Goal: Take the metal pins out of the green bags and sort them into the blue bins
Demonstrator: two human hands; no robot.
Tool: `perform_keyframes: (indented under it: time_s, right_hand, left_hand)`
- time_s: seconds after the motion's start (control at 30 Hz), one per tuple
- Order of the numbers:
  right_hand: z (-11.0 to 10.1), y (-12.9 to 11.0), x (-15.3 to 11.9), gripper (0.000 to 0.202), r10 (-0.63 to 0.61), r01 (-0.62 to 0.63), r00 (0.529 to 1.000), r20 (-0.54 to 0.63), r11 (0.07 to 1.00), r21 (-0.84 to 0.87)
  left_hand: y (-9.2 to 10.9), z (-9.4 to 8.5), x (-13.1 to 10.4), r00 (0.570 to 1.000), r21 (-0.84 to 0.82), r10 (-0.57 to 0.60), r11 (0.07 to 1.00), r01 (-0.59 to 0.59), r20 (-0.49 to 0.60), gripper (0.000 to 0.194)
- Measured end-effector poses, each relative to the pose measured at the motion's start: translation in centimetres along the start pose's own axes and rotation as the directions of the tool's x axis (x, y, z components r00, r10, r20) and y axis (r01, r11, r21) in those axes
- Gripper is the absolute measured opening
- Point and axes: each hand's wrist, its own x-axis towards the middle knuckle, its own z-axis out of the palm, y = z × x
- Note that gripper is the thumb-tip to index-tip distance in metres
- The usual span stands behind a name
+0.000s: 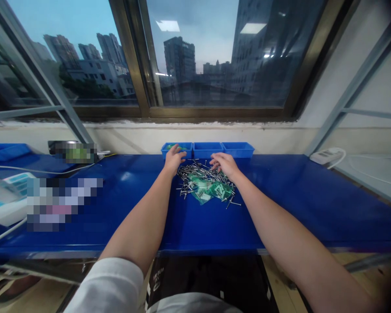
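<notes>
A heap of silvery screws or bolts (190, 168) lies on the blue table, with green plastic bags (211, 190) on its near side holding small pieces I cannot make out. My left hand (174, 161) is at the front of the left blue bin (168, 152), its fingers apart with nothing visible in them. Something green (173, 147) shows inside that bin. Over the right back part of the heap is my right hand (225, 165), its fingers loosely curved and apart. No held thing shows in it, though its fingertips are small in the view.
Beside the left bin stand a middle blue bin (207, 150) and a right blue bin (237, 150), against the wall under the window. A white device with a cable (327, 155) sits at the right. On the left are a white and teal device (14, 198) and another blue tray (6, 151).
</notes>
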Motion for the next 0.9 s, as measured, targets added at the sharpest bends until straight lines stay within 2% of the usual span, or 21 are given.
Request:
perform_keyframes:
  time_s: [0.13,0.23,0.3,0.37,0.43,0.53,0.67,0.8,0.9]
  right_hand:
    - [-0.5,0.3,0.5,0.031,-0.105,0.075,0.984,-0.144,0.976,-0.202]
    - [-1.2,0.5,0.5,0.03,-0.166,0.056,0.965,-0.201,0.886,-0.46]
    - [-1.5,0.7,0.3,0.027,-0.174,0.015,0.966,-0.191,0.776,-0.63]
    - [-1.7,0.9,0.1,0.027,-0.167,-0.015,0.972,-0.164,0.654,-0.756]
    - [-1.7,1.0,0.0,0.029,-0.159,-0.021,0.979,-0.132,0.559,-0.829]
    - [-1.4,1.0,-0.1,0.028,-0.12,-0.017,0.989,-0.085,0.479,-0.878]
    - [-1.2,1.1,0.1,0.027,-0.043,-0.054,0.996,-0.083,0.468,-0.882]
    - [-0.9,1.1,0.4,0.023,0.01,-0.098,0.994,-0.109,0.522,-0.847]
    - [-0.7,0.7,0.5,0.021,0.094,-0.163,0.987,-0.133,0.567,-0.808]
  left_hand:
    - [-0.1,0.1,0.0,0.999,0.051,0.039,0.998,-0.037,-0.034,0.04]
    - [0.0,0.3,-0.3,0.994,0.278,0.106,0.955,-0.098,-0.013,0.03]
    - [0.0,0.5,-0.7,0.981,0.511,0.183,0.839,-0.187,0.06,0.027]
    - [0.0,0.9,-1.3,0.958,0.685,0.219,0.67,-0.285,0.184,0.026]
    - [0.1,1.3,-1.9,0.933,0.764,0.194,0.535,-0.36,0.304,0.028]
    - [0.0,2.1,-2.6,0.904,0.796,0.113,0.438,-0.419,0.413,0.036]
    - [-0.4,2.6,-2.9,0.874,0.792,0.042,0.403,-0.459,0.485,0.043]
    - [-0.9,2.6,-2.9,0.848,0.771,0.05,0.391,-0.503,0.528,0.044]
    - [-1.1,2.6,-2.9,0.831,0.753,0.065,0.391,-0.53,0.552,0.041]
